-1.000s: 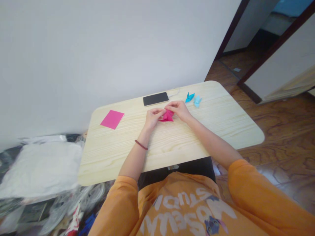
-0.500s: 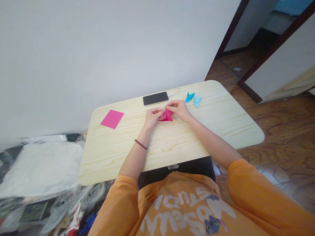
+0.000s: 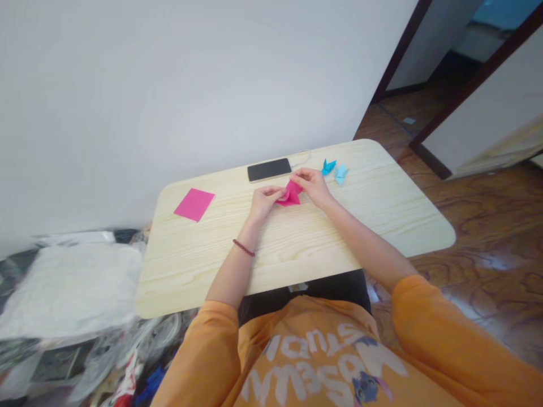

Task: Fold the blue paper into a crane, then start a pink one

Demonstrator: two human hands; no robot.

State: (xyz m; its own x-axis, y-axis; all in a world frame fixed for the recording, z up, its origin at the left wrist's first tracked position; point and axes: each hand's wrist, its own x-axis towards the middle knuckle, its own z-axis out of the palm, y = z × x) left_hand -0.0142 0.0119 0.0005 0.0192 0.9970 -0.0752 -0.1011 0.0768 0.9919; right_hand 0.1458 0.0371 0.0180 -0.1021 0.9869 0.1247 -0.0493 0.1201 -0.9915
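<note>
Between my two hands is a partly folded piece of pink origami paper (image 3: pixel 291 195), held over the middle of the table. My left hand (image 3: pixel 265 202) pinches its left side between thumb and fingers. On the upper right, my right hand (image 3: pixel 310 183) grips another corner of the same paper, closed in a pinch. Part of the paper is hidden behind the fingertips. Just beyond my right hand lie two small folded paper figures, a darker blue one (image 3: pixel 328 167) and a light blue one (image 3: pixel 341 174).
The light wooden table (image 3: pixel 203 265) has rounded corners and stands against a white wall. A square of pink paper (image 3: pixel 194 204) lies at its left. At the back edge is a black-screened phone (image 3: pixel 269 169) with a white cable. A white bag (image 3: pixel 76 288) sits left of the table.
My right hand has shifted slightly up and left, lifting its corner of the pink paper, which now looks more spread. My left hand keeps its pinch.
</note>
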